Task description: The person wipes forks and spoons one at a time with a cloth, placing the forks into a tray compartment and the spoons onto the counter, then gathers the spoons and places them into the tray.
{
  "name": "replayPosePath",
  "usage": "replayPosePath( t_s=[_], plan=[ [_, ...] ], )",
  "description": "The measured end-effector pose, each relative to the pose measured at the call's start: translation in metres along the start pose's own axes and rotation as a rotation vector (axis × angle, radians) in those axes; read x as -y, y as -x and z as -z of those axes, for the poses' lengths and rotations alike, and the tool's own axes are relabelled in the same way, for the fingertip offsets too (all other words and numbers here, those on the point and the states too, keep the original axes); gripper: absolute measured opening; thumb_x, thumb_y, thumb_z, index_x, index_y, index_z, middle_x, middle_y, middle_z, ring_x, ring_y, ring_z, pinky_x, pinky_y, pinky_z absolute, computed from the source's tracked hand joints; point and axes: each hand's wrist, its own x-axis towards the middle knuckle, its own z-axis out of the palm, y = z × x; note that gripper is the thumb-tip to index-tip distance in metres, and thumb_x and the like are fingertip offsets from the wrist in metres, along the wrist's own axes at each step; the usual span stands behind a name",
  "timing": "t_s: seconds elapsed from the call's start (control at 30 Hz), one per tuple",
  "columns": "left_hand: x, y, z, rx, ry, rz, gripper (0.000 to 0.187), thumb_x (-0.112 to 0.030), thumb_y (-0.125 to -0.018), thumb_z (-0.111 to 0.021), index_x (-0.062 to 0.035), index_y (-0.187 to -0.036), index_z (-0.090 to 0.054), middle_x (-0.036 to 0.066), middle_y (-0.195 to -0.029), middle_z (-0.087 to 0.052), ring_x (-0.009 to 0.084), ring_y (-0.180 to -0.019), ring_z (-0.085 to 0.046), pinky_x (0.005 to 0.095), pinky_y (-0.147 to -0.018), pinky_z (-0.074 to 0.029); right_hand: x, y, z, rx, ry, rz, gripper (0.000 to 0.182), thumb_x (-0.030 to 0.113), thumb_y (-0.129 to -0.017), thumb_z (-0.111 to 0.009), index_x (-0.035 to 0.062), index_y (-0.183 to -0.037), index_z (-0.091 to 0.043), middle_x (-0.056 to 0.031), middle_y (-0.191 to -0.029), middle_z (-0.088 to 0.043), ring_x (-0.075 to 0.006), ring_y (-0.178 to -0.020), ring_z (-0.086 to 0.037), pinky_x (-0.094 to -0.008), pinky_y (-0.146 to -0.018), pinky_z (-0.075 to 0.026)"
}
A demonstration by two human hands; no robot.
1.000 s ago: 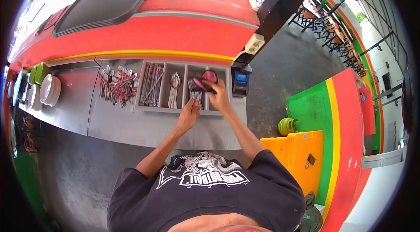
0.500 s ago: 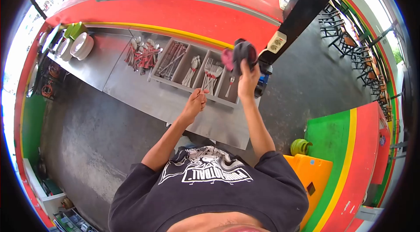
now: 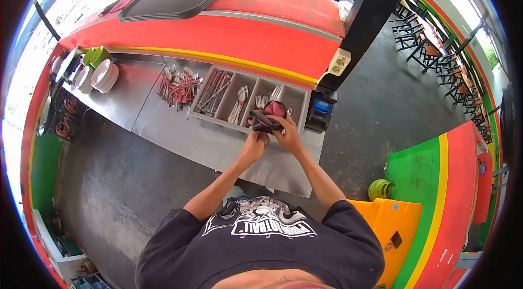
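At the cutlery tray point(image 3: 218, 121), the right hand point(image 3: 289, 136) clamps cloth point(image 3: 275, 108) — left hand point(image 3: 254, 146) beside, its grip unclear.

Both hands point(image 3: 272, 142) close together, forearms angled inward, fingers curled

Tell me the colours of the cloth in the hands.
The cloth is black and dark pink; the head view, the only one, shows it best.
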Motion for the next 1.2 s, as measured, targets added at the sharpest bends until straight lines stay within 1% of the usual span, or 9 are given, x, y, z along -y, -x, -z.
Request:
replayPosePath(
  t_s=[0.33, 0.47, 0.57, 0.67, 0.83, 0.97, 1.07, 1.17, 1.2],
  plan=[
    [-0.027, 0.013, 0.021, 0.155, -0.036, -0.045, 0.015, -0.02, -0.102, -0.041, -0.0078, -0.102, -0.049, -0.002, -0.065, -0.041, 0.0067, -0.056, -0.034, 0.0238, -0.05, -0.029, -0.032, -0.04, 0.008, -0.235, 0.145, 0.058, 0.043, -0.003, -0.071, -0.068, 0.0081, -0.113, -0.065, -0.0191, -0.106, -0.058, -0.0386, -0.096, -0.059, -0.0386, -0.081, -0.049],
    [-0.032, 0.009, 0.037, 0.111, -0.053, -0.015, 0.014, -0.018, -0.1, -0.042, -0.0064, -0.097, -0.05, -0.002, -0.065, -0.04, 0.0082, -0.059, -0.036, 0.0265, -0.053, -0.032, -0.023, -0.065, 0.006, -0.343, 0.25, 0.082, 0.041, -0.003, -0.072, -0.067, 0.0066, -0.112, -0.065, -0.016, -0.1, -0.062, -0.0302, -0.094, -0.062, -0.0323, -0.08, -0.049],
    [0.017, -0.019, 0.055, -0.075, -0.102, -0.254, 0.019, -0.018, -0.099, -0.042, -0.0033, -0.093, -0.051, 0.004, -0.066, -0.046, 0.0152, -0.06, -0.043, 0.0332, -0.057, -0.038, -0.029, -0.082, 0.004, -0.474, 0.158, -0.088, 0.038, -0.001, -0.075, -0.067, 0.0064, -0.112, -0.065, -0.0187, -0.105, -0.063, -0.0305, -0.099, -0.063, -0.0355, -0.081, -0.049],
    [-0.003, -0.018, 0.067, -0.294, -0.376, -0.293, 0.033, -0.026, -0.1, -0.042, -0.0002, -0.082, -0.052, 0.013, -0.066, -0.05, 0.0243, -0.062, -0.049, 0.0398, -0.061, -0.041, -0.038, -0.092, -0.001, -0.633, -0.035, 0.008, 0.03, 0.001, -0.086, -0.063, -0.0034, -0.115, -0.059, -0.0083, -0.1, -0.064, -0.0128, -0.091, -0.06, -0.0253, -0.081, -0.047],
    [-0.001, -0.039, 0.085, -0.26, -0.314, -0.078, 0.055, -0.046, -0.098, -0.043, -0.0019, -0.066, -0.05, 0.011, -0.061, -0.052, 0.0242, -0.059, -0.052, 0.0403, -0.056, -0.041, -0.006, -0.068, -0.006, -0.64, -0.155, 0.02, 0.033, 0.002, -0.083, -0.065, -0.0064, -0.113, -0.056, -0.0068, -0.098, -0.062, -0.0106, -0.09, -0.057, -0.0232, -0.078, -0.046],
    [0.015, -0.052, 0.087, 0.332, 0.496, 0.094, 0.048, -0.045, -0.097, -0.046, -0.0049, -0.073, -0.054, 0.003, -0.065, -0.057, 0.0146, -0.057, -0.051, 0.0317, -0.049, -0.038, 0.023, -0.029, -0.014, -0.469, -0.018, 0.012, 0.04, 0.002, -0.069, -0.069, -0.0014, -0.109, -0.062, -0.0112, -0.095, -0.063, -0.0178, -0.089, -0.061, -0.0288, -0.079, -0.047],
    [-0.016, -0.022, 0.027, 0.176, 0.418, -0.245, 0.038, -0.04, -0.097, -0.049, -0.0098, -0.075, -0.051, -0.001, -0.062, -0.05, 0.0092, -0.051, -0.043, 0.0264, -0.043, -0.031, 0.023, -0.006, -0.017, -0.121, 0.058, 0.181, 0.045, 0.003, -0.061, -0.069, 0.0065, -0.106, -0.067, -0.0143, -0.103, -0.063, -0.0314, -0.092, -0.06, -0.0378, -0.082, -0.047],
    [-0.015, -0.005, 0.01, 0.16, 0.277, -0.24, 0.033, -0.036, -0.096, -0.053, -0.0152, -0.071, -0.046, -0.005, -0.058, -0.037, 0.0063, -0.045, -0.033, 0.023, -0.042, -0.026, 0.037, -0.001, -0.018, -0.046, 0.027, 0.234, 0.048, 0.003, -0.059, -0.069, 0.0109, -0.106, -0.068, -0.0139, -0.103, -0.062, -0.0346, -0.095, -0.056, -0.0393, -0.082, -0.046],
    [-0.013, -0.004, 0.013, 0.257, 0.403, -0.041, 0.035, -0.038, -0.096, -0.052, -0.0155, -0.071, -0.046, -0.005, -0.056, -0.035, 0.0062, -0.044, -0.032, 0.0229, -0.042, -0.025, 0.031, -0.001, -0.014, -0.046, 0.044, 0.236, 0.049, 0.003, -0.059, -0.069, 0.0121, -0.106, -0.069, -0.0136, -0.103, -0.062, -0.0349, -0.095, -0.055, -0.0393, -0.081, -0.045]
  ],
)
